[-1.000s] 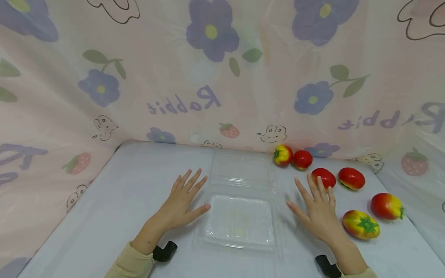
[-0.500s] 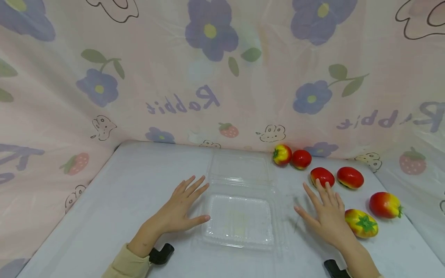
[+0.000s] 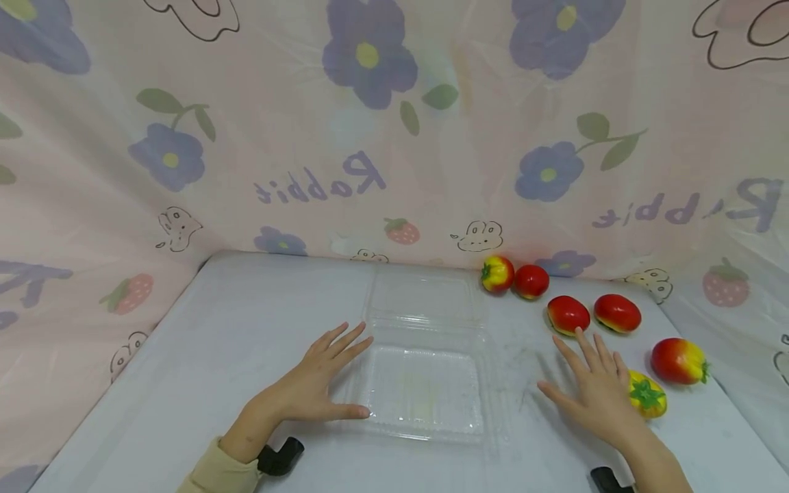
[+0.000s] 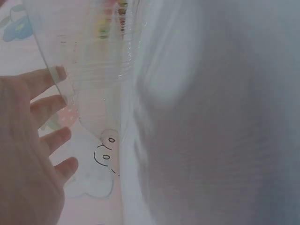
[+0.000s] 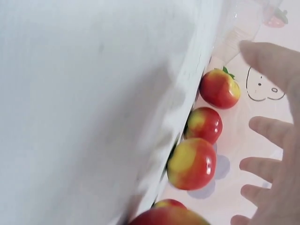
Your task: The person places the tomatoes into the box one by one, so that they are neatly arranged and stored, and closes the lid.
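we find the left hand (image 3: 314, 385) and right hand (image 3: 596, 398) spread, gripping nothing; the open box (image 3: 425, 394) lies between them. we judge it light, flimsy, slick; best held by opposite sides.

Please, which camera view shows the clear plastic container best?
The head view: there the clear plastic container lies open, both halves in view. The left wrist view shows only part of it, cropped at the top; the right wrist view, only a small, faint piece near the top.
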Motion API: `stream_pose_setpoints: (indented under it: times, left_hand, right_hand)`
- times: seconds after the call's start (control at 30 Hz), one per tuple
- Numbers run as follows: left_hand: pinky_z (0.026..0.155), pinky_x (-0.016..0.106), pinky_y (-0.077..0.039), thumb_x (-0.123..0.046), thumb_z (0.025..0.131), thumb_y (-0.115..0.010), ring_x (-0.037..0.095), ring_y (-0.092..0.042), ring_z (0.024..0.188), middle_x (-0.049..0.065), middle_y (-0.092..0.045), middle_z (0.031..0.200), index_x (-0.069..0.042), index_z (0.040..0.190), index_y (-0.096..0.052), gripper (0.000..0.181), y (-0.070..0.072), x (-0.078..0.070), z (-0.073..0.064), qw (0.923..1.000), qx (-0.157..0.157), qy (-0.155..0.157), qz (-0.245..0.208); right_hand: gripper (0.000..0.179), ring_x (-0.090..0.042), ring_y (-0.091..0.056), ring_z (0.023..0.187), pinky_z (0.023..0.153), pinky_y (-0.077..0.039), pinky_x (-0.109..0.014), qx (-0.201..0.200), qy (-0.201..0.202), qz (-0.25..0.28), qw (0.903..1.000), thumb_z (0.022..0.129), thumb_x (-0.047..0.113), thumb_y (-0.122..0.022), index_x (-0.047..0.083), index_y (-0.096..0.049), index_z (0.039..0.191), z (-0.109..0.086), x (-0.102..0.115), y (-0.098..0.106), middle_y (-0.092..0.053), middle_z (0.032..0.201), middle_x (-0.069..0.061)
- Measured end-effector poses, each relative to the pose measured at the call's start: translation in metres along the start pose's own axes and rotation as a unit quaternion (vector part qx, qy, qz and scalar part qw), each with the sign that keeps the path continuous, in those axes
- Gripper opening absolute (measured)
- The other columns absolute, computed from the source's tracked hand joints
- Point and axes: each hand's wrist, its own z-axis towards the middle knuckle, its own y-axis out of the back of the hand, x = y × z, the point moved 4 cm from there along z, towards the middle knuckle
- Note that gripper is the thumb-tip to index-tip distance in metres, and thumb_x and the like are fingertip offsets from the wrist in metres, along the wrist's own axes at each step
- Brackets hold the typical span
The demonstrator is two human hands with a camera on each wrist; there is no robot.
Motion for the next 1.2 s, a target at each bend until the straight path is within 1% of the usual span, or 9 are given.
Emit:
stream_pose_setpoints:
  times: [0.07, 0.17, 0.3, 0.43, 0.53, 0.73, 0.87, 1.0, 1.2]
  left_hand:
    - [0.11, 0.068, -0.014, -0.071, 0.07, -0.068, 0.033, -0.005, 0.148, -0.003, -0.01, 0.162, -0.026, 0.154, -0.022, 0.106, -0.001, 0.001, -0.001, 0.9999, 0.007, -0.005, -0.014]
    - [0.11, 0.068, -0.013, -0.073, 0.062, -0.073, 0.033, -0.002, 0.148, -0.002, -0.007, 0.163, -0.026, 0.154, -0.019, 0.117, 0.0, 0.002, -0.001, 0.9993, 0.017, -0.01, -0.03]
    - [0.112, 0.066, -0.011, -0.073, 0.056, -0.076, 0.032, 0.001, 0.148, -0.004, -0.003, 0.163, -0.027, 0.155, -0.016, 0.124, 0.0, 0.002, -0.001, 0.9985, 0.029, -0.012, -0.045]
    - [0.112, 0.066, -0.01, -0.072, 0.056, -0.077, 0.031, 0.002, 0.148, -0.004, -0.001, 0.163, -0.026, 0.155, -0.015, 0.125, -0.001, 0.002, -0.001, 0.998, 0.032, -0.009, -0.054]
    - [0.112, 0.066, -0.011, -0.072, 0.057, -0.077, 0.03, 0.002, 0.148, -0.004, -0.001, 0.163, -0.026, 0.155, -0.015, 0.124, -0.002, 0.002, -0.001, 0.9979, 0.031, -0.008, -0.056]
    - [0.109, 0.069, -0.013, -0.069, 0.06, -0.077, 0.033, -0.001, 0.148, -0.002, -0.001, 0.163, -0.025, 0.155, -0.015, 0.122, -0.002, 0.001, 0.0, 0.9981, 0.023, -0.015, -0.054]
    - [0.111, 0.068, -0.012, -0.068, 0.06, -0.078, 0.033, -0.001, 0.148, -0.002, -0.001, 0.163, -0.024, 0.155, -0.014, 0.123, -0.003, 0.0, 0.0, 0.998, 0.023, -0.013, -0.057]
    - [0.111, 0.067, -0.013, -0.068, 0.06, -0.078, 0.033, -0.001, 0.148, -0.001, -0.001, 0.163, -0.023, 0.155, -0.013, 0.123, -0.003, 0.0, 0.001, 0.9982, 0.021, -0.013, -0.054]
    - [0.111, 0.067, -0.013, -0.068, 0.061, -0.077, 0.033, -0.002, 0.148, -0.002, -0.001, 0.163, -0.023, 0.155, -0.014, 0.123, -0.003, -0.001, 0.001, 0.9986, 0.015, -0.013, -0.048]
  right_hand:
    - [0.09, -0.05, 0.011, 0.142, 0.104, 0.021, -0.068, -0.001, 0.0, -0.006, 1.0, 0.079, 0.047, -0.072, 0.009, -0.03, 0.149, -0.002, -0.004, 0.001, -0.011, 0.154, -0.032]
    - [0.09, -0.051, 0.009, 0.141, 0.104, 0.021, -0.068, -0.003, -0.002, -0.013, 0.9999, 0.078, 0.044, -0.075, 0.007, -0.032, 0.148, -0.004, -0.01, 0.002, -0.013, 0.153, -0.034]
    - [0.09, -0.051, 0.011, 0.141, 0.103, 0.024, -0.066, -0.002, -0.008, -0.014, 0.9999, 0.077, 0.041, -0.076, 0.006, -0.032, 0.148, -0.007, -0.018, 0.003, -0.012, 0.153, -0.034]
    - [0.089, -0.052, 0.009, 0.141, 0.103, 0.022, -0.068, -0.019, -0.005, -0.013, 0.9997, 0.077, 0.037, -0.076, 0.005, -0.032, 0.147, -0.01, -0.025, 0.006, -0.015, 0.151, -0.036]
    - [0.088, -0.054, 0.005, 0.14, 0.103, 0.018, -0.071, -0.035, -0.002, -0.014, 0.9993, 0.076, 0.034, -0.077, 0.004, -0.033, 0.146, -0.012, -0.029, 0.009, -0.018, 0.148, -0.038]
    - [0.09, -0.055, 0.009, 0.139, 0.103, 0.018, -0.07, -0.032, -0.026, -0.018, 0.999, 0.077, 0.038, -0.076, 0.006, -0.031, 0.148, -0.015, -0.038, 0.011, -0.017, 0.148, -0.038]
    - [0.088, -0.056, 0.008, 0.138, 0.103, 0.017, -0.072, -0.033, -0.04, -0.022, 0.9984, 0.077, 0.037, -0.076, 0.006, -0.032, 0.147, -0.017, -0.045, 0.013, -0.017, 0.147, -0.038]
    - [0.085, -0.056, 0.008, 0.138, 0.102, 0.017, -0.073, -0.038, -0.048, -0.019, 0.998, 0.079, 0.036, -0.075, 0.004, -0.033, 0.146, -0.018, -0.049, 0.014, -0.016, 0.147, -0.039]
    - [0.082, -0.056, 0.01, 0.138, 0.101, 0.013, -0.076, -0.046, -0.054, -0.012, 0.9974, 0.081, 0.035, -0.073, 0.003, -0.034, 0.144, -0.019, -0.055, 0.016, -0.014, 0.148, -0.039]
